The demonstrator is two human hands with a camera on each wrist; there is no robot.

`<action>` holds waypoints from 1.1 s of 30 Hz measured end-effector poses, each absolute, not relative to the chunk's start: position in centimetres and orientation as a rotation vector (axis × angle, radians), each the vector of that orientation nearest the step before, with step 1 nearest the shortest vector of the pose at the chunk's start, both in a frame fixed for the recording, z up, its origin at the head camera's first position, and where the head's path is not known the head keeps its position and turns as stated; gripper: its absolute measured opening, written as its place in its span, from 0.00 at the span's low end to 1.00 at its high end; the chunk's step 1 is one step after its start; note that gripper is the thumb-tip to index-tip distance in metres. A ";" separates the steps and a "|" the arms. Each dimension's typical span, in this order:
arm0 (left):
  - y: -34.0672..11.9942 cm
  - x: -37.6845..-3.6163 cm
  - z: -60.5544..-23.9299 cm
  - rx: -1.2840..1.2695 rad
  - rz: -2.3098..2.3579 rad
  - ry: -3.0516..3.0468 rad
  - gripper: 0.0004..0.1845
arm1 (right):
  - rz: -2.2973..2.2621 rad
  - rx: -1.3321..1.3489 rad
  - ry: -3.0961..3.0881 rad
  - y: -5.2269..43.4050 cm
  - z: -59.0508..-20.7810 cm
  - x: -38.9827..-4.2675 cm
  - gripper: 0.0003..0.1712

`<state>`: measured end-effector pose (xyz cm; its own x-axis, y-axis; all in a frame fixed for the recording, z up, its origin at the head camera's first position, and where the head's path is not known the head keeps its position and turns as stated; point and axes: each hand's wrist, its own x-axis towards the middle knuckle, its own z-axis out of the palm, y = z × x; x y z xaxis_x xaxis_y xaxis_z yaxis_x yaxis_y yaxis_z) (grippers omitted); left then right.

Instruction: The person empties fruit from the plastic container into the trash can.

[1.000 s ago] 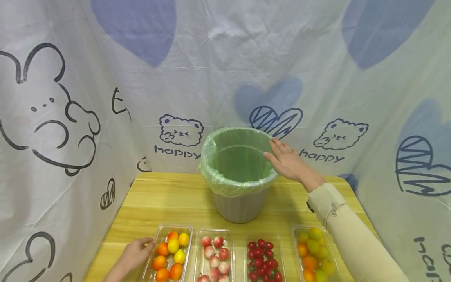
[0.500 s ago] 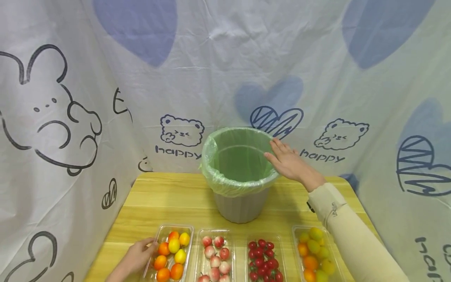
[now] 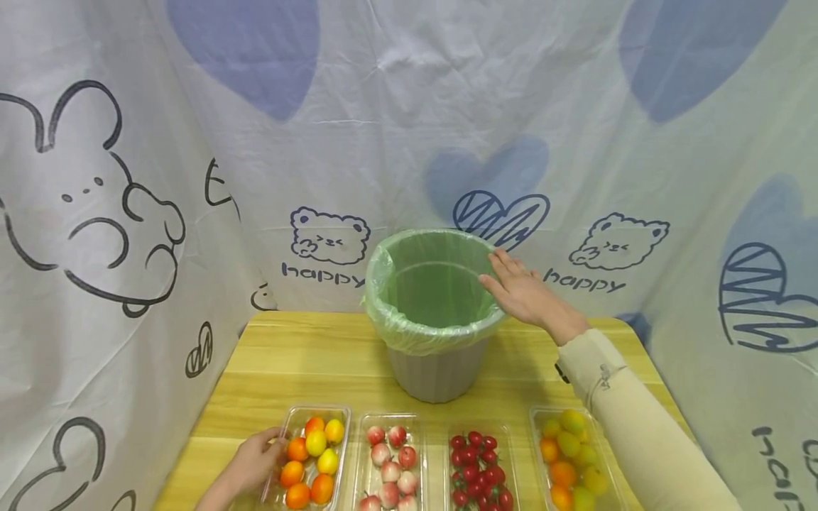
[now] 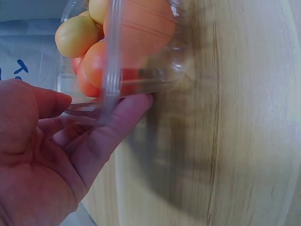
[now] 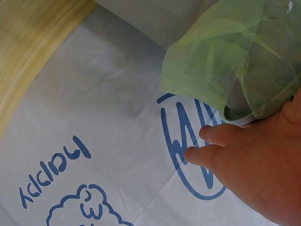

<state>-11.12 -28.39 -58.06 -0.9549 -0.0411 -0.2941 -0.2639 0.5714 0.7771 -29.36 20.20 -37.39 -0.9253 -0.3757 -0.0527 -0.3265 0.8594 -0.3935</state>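
The left hand (image 3: pixel 251 463) grips the near-left edge of a clear plastic tray (image 3: pixel 341 412), the leftmost of four trays set in a row along the front edge of the wooden table (image 3: pixel 300 362). In the left wrist view the thumb lies on the tray's rim and the fingers (image 4: pixel 123 117) curl beneath its base, so the hand is clamped on the tray. The tray is transparent, shallow and oblong, with rounded corners and a raised rim; it holds small round orange and yellow fruit (image 3: pixel 313 454). The right hand (image 3: pixel 524 292) rests with straight, slightly spread fingers against the right side of the bin (image 3: pixel 437 369), at its rim. The bin is grey and ribbed, lined with a thin green bag (image 3: pixel 409 333) folded over the rim, and stands at the middle of the table, behind the trays.
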 end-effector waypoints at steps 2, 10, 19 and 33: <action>-28.2 -11.0 -58.0 -0.262 1.331 2.564 0.19 | -0.576 -0.552 2.905 20.2 -37.4 -29.4 0.44; -27.9 -10.6 -57.2 -0.275 1.375 2.587 0.19 | -0.581 -0.559 2.890 20.0 -37.4 -29.3 0.44; -27.8 -11.7 -54.9 -0.209 1.367 2.631 0.19 | -0.582 -0.553 2.874 19.9 -37.0 -29.5 0.44; -27.6 -14.6 -48.4 -0.119 1.434 2.661 0.22 | -0.563 -0.553 2.873 20.1 -37.0 -29.4 0.44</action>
